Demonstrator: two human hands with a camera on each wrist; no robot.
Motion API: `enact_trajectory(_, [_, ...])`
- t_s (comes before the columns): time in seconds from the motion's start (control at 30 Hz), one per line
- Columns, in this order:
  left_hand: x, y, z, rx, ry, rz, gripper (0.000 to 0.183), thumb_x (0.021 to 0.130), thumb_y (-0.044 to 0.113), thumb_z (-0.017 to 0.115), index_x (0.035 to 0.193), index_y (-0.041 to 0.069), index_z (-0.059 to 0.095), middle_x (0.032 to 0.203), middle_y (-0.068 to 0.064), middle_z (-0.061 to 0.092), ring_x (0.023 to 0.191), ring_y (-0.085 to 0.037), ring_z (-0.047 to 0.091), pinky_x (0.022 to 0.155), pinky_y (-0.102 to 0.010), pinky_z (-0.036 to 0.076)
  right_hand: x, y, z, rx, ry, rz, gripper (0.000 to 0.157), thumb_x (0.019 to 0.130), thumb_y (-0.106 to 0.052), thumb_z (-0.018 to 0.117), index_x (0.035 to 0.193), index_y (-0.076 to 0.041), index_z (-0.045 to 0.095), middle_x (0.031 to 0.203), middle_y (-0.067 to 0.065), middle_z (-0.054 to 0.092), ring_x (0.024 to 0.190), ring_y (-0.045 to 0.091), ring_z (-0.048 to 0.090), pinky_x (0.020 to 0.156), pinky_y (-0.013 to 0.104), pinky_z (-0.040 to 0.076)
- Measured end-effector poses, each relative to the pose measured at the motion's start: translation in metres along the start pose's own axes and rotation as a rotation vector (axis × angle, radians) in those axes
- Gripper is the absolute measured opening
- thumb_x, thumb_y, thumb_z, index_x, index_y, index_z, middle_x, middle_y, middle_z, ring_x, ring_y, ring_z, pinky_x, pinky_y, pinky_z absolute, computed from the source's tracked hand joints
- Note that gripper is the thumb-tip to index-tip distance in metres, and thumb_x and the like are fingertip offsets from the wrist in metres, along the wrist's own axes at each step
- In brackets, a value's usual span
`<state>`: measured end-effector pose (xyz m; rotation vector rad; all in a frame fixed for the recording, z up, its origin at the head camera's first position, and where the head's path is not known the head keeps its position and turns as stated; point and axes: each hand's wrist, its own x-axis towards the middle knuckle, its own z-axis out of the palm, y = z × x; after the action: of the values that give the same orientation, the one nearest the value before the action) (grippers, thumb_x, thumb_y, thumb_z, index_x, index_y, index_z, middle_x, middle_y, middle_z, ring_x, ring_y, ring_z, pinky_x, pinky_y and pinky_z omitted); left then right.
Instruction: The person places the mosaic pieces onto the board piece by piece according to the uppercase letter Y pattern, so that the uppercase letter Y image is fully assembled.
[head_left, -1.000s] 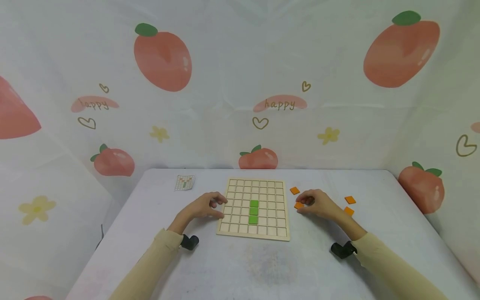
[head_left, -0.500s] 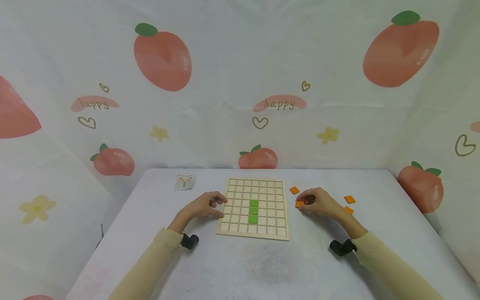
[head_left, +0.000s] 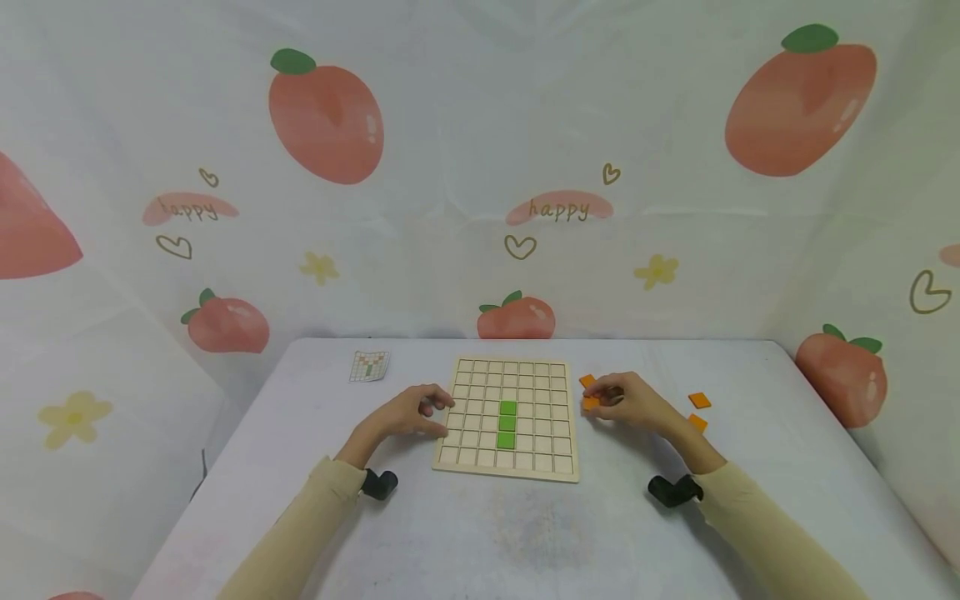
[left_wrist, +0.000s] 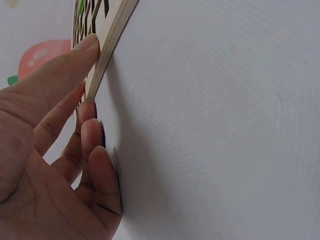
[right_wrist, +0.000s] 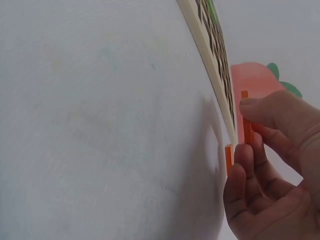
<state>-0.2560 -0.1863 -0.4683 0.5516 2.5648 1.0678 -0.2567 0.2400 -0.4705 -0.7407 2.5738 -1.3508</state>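
Observation:
A square wooden grid board point(head_left: 540, 396) lies on the table, with three green tiles point(head_left: 507, 423) in a column within its cells. Against the board's left edge rests my left hand point(head_left: 401, 412), its thumb point(left_wrist: 65, 65) on the frame and its fingers loosely bent. Just right of the board, my right hand point(head_left: 633, 404) pinches an orange square tile point(right_wrist: 247, 125) between thumb and fingers, raised above the tabletop. A second orange tile point(head_left: 587, 381) lies right behind those fingertips, partly covered by them.
Two more orange tiles point(head_left: 700, 400) lie to the right of my right forearm. At the back left is a small paper card point(head_left: 369, 366) printed with a coloured grid. A patterned cloth point(head_left: 435, 183) hangs behind the table.
My right hand has lifted an orange tile off the table and shifted slightly left towards the board. The left hand and the board have stayed in place.

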Motion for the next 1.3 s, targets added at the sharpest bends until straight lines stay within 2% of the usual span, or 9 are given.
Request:
enact_trajectory(0.27, [0.0,0.0,0.0,0.004,0.004,-0.005,0.044,0.079,0.01,0.088,0.118,0.006,0.068,0.108,-0.003,0.06,0.093,-0.021,0.052,0.084,-0.038,0.045,0.007,-0.003,0.006,0.066,0.004,-0.034,0.028,0.084,0.003,0.079,0.11,0.007,0.071,0.106,0.016,0.067,0.087,0.024,0.059,0.076,0.028,0.051])
enact_trajectory(0.43, [0.0,0.0,0.0,-0.004,0.002,-0.003,0.044,0.079,0.009,0.088,0.118,0.006,0.068,0.108,-0.003,0.06,0.092,-0.021,0.051,0.083,-0.037,0.044,0.016,-0.003,0.013,0.065,-0.007,-0.058,0.027,0.084,0.001,0.079,0.11,0.004,0.072,0.1,0.01,0.067,0.086,0.022,0.06,0.077,0.028,0.051])
enact_trajectory(0.57, [-0.001,0.0,0.001,-0.008,0.002,-0.007,0.045,0.079,0.01,0.088,0.118,0.007,0.068,0.108,-0.003,0.059,0.092,-0.021,0.051,0.082,-0.035,0.044,0.025,-0.006,0.02,0.084,-0.007,-0.068,0.026,0.085,-0.001,0.079,0.11,0.001,0.073,0.101,0.007,0.069,0.087,0.022,0.06,0.077,0.028,0.05])
enact_trajectory(0.9, [-0.001,0.0,0.001,-0.002,0.002,-0.003,0.044,0.079,0.01,0.088,0.118,0.007,0.068,0.106,-0.003,0.059,0.091,-0.021,0.051,0.081,-0.036,0.044,0.044,-0.014,0.037,0.116,0.008,-0.096,0.025,0.086,-0.002,0.079,0.11,0.004,0.073,0.101,0.011,0.07,0.085,0.02,0.06,0.076,0.027,0.049])
enact_trajectory(1.3, [-0.002,0.002,0.0,0.013,0.012,-0.022,0.043,0.079,0.01,0.088,0.117,0.009,0.069,0.105,-0.002,0.059,0.09,-0.02,0.051,0.081,-0.036,0.044,0.075,-0.029,0.057,0.122,-0.016,-0.116,0.026,0.087,-0.003,0.08,0.112,0.002,0.073,0.108,0.01,0.07,0.092,0.024,0.065,0.084,0.035,0.052])
